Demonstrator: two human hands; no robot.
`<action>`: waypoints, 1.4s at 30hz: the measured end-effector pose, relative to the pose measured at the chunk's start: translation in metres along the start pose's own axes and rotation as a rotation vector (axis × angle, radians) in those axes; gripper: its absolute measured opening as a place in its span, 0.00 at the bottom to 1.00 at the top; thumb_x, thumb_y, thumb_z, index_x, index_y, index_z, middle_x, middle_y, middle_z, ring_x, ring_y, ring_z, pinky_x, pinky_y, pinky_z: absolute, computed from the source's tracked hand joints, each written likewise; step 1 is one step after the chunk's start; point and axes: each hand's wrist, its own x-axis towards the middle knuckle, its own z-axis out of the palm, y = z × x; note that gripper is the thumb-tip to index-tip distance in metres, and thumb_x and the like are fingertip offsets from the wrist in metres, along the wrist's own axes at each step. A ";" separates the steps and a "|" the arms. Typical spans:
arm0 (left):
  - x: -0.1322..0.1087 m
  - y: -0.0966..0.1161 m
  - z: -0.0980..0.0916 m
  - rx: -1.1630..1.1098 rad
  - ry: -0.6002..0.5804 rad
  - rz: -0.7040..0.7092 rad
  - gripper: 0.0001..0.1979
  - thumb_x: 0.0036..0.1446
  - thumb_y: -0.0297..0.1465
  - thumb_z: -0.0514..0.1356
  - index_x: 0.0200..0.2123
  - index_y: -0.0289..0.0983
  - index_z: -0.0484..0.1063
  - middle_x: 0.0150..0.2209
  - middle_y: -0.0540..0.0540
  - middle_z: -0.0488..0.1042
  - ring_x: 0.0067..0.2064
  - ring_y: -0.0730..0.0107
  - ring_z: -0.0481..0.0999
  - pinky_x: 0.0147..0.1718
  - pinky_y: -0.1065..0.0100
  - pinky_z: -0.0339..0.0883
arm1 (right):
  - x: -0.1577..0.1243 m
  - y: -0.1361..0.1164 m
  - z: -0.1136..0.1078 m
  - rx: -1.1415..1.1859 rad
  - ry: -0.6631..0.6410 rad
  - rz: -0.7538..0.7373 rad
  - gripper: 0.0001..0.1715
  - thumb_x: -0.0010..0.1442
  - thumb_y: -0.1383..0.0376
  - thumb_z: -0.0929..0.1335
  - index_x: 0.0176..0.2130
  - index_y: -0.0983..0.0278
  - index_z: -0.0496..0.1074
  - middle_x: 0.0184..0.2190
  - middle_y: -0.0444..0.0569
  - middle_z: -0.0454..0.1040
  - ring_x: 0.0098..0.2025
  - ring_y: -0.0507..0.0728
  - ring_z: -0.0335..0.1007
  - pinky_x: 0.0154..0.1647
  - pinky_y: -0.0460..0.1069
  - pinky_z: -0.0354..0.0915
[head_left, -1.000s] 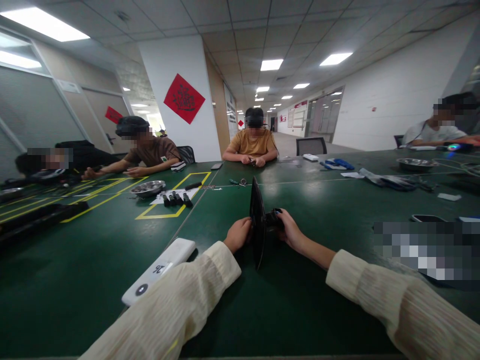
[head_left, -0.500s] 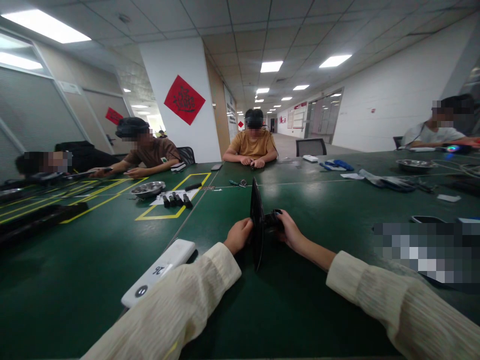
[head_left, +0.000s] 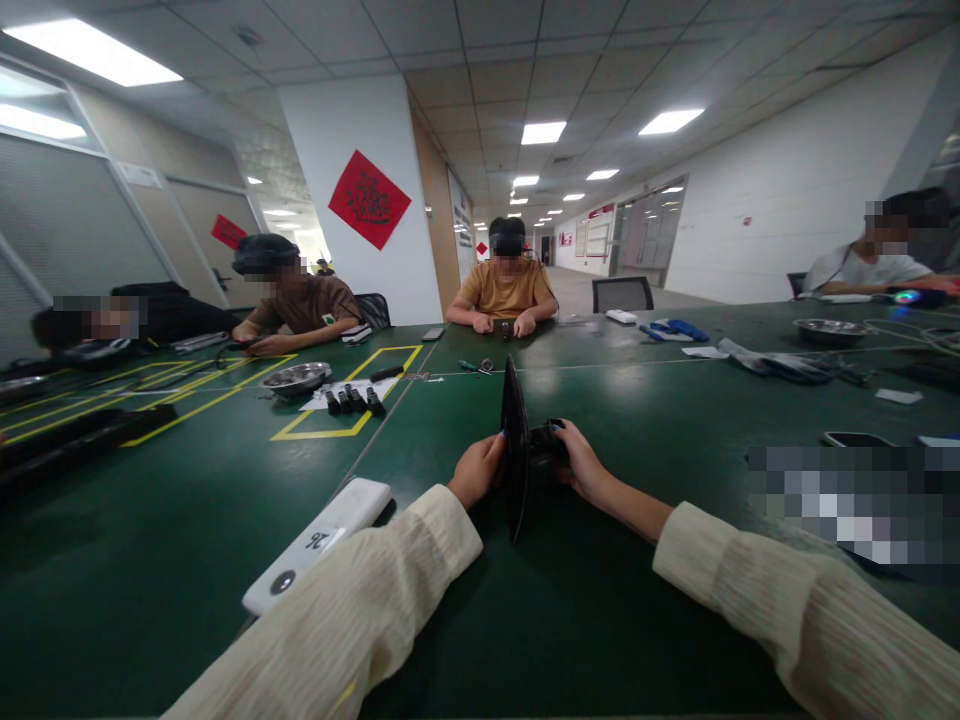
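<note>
Clamps the bare left hand [head_left: 477, 472] on the left side of a thin black panel with a curved outline [head_left: 514, 455], with the thumb against the face and the other fingertips hidden. Closes the bare right hand [head_left: 583, 462] around a bulky dark part [head_left: 546, 443] at the panel's right side. Holds the panel upright, almost edge-on, between the near and far edges of a glossy green desk [head_left: 637, 620]; cannot tell about contact at the bottom. Has beside the cream left sleeve [head_left: 397, 560], toward the near edge, a white rounded oblong device [head_left: 315, 550] with dark markings. Has farther left, toward the far edge, a shiny metal bowl [head_left: 296, 378] near 4 short black cylinders [head_left: 356, 400].
</note>
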 end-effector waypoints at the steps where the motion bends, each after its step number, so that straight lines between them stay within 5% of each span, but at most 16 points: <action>1: 0.000 0.000 0.000 0.004 0.008 -0.004 0.23 0.58 0.47 0.44 0.25 0.35 0.65 0.17 0.52 0.63 0.19 0.72 0.63 0.20 0.71 0.53 | 0.000 0.000 0.000 -0.002 -0.001 0.004 0.14 0.54 0.54 0.62 0.39 0.58 0.60 0.19 0.37 0.60 0.14 0.47 0.54 0.11 0.41 0.43; 8: -0.001 0.004 -0.002 0.019 -0.022 -0.019 0.14 0.56 0.35 0.45 0.25 0.36 0.65 0.18 0.52 0.63 0.20 0.73 0.63 0.20 0.71 0.54 | 0.001 -0.002 0.001 0.013 -0.003 -0.007 0.14 0.54 0.55 0.61 0.39 0.59 0.59 0.18 0.37 0.60 0.13 0.47 0.52 0.11 0.41 0.42; 31: 0.001 -0.002 0.000 -0.061 -0.032 0.005 0.22 0.55 0.48 0.48 0.25 0.35 0.64 0.16 0.53 0.62 0.18 0.75 0.62 0.18 0.72 0.52 | -0.002 -0.004 0.001 0.002 -0.001 0.006 0.15 0.53 0.54 0.62 0.39 0.59 0.59 0.19 0.37 0.61 0.14 0.47 0.54 0.11 0.40 0.42; 42: 0.002 -0.001 -0.003 -0.015 -0.059 0.028 0.15 0.57 0.36 0.44 0.24 0.36 0.63 0.16 0.52 0.63 0.19 0.72 0.64 0.22 0.70 0.56 | -0.001 -0.002 0.001 0.026 0.016 0.024 0.14 0.53 0.55 0.62 0.39 0.58 0.60 0.21 0.38 0.62 0.15 0.47 0.55 0.12 0.41 0.43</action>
